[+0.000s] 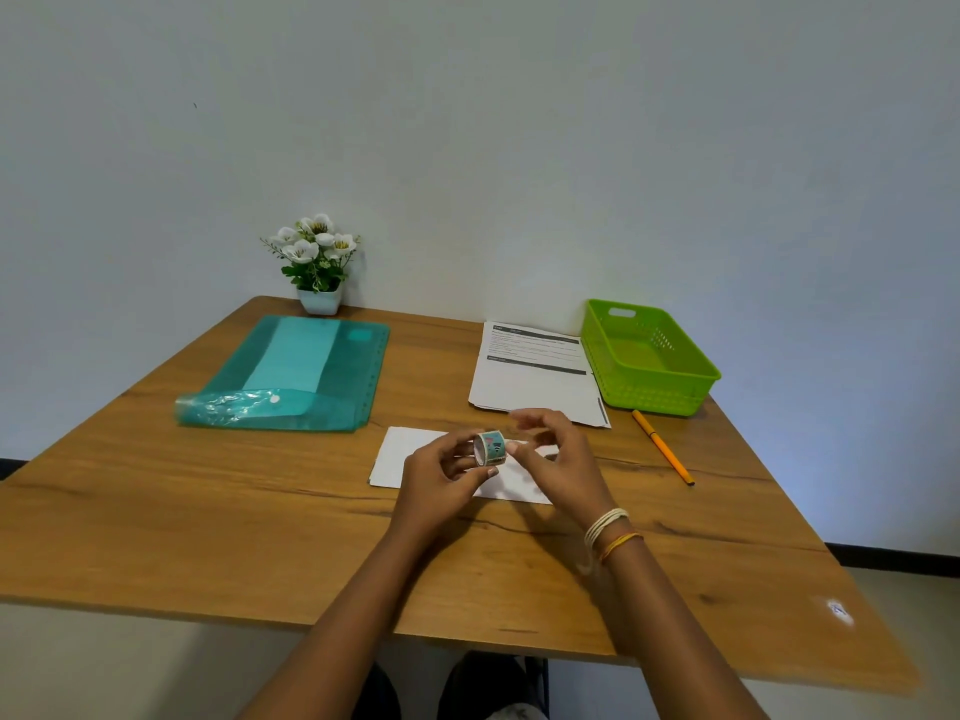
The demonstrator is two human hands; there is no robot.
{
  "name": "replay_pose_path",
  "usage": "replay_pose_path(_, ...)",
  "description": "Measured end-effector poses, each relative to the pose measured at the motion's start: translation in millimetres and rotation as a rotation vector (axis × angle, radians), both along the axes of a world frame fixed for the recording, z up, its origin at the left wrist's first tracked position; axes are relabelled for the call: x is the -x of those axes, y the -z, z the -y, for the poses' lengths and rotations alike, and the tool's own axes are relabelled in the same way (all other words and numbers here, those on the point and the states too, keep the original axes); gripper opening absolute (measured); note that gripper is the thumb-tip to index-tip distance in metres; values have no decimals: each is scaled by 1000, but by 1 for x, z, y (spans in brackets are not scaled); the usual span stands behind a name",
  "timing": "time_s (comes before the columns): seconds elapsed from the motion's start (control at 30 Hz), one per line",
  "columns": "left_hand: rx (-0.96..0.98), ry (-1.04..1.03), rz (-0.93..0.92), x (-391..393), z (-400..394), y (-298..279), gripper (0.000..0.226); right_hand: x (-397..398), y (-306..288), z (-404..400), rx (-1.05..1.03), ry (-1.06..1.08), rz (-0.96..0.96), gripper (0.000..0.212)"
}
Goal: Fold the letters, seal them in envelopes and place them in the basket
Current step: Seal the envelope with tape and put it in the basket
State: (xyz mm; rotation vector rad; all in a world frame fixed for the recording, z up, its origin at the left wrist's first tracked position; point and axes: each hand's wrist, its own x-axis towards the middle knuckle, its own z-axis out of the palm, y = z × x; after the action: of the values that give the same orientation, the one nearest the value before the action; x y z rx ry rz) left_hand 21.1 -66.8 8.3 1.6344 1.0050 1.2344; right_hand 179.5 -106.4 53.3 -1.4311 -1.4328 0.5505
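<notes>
Showing the head view, the only one. Left hand (441, 478) grips a small roll of patterned tape (491, 447), fingers curled round it, roll held just above a white envelope (397, 457) lying flat on the table (208, 511) near centre. Right hand (550, 454) is at the roll's right side, fingertips pinched together next to the tape; whether they hold a tape end cannot be told (blurred). White and orange bands (610, 532) circle the right wrist.

Behind the envelope, to the right: a stack of printed letters (535, 376), unfolded, flat on the table. Just beside the stack, further right, a green basket (670, 392) at the table's far right edge, nothing visible inside it. An orange pen (662, 446) lies in front of the basket, apart from the envelope.

Left side: a teal plastic folder (311, 376), flap open toward the person, paler sheet showing inside. Behind it, against the wall (519, 148), a white pot of white flowers (319, 262).
</notes>
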Motion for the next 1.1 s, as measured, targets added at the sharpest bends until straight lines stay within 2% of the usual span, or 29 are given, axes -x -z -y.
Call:
replay_pose_path(0.13, -8, 10, -13, 0, 1, 0, 45, -6, -10, -2, -22, -102, 402, 37)
replay_pose_path(0.2, -11, 13, -12, 0, 1, 1, 43, -7, -9, -1, -74, -103, 510, 35)
replay_pose_path(0.7, 0, 24, -57, 1, 2, 0, 38, -4, -8, 3, -233, -37, 603, 15)
replay_pose_path(0.8, 2, 25, -73, 1, 2, 1, 40, -1, -4, 0, -172, 59, 381, 10)
replay_pose_path(0.97, 13, 12, -95, -1, 1, 2, 46, -1, -2, -7, -54, 193, -333, 4)
replay_pose_path(1.03, 22, -14, -93, -2, 1, 2, 47, -2, 3, -11, -19, 240, -456, 6)
replay_pose_path(1.1, 16, -52, -92, -2, -1, 1, 46, -1, 11, -13, 26, 265, -473, 11)
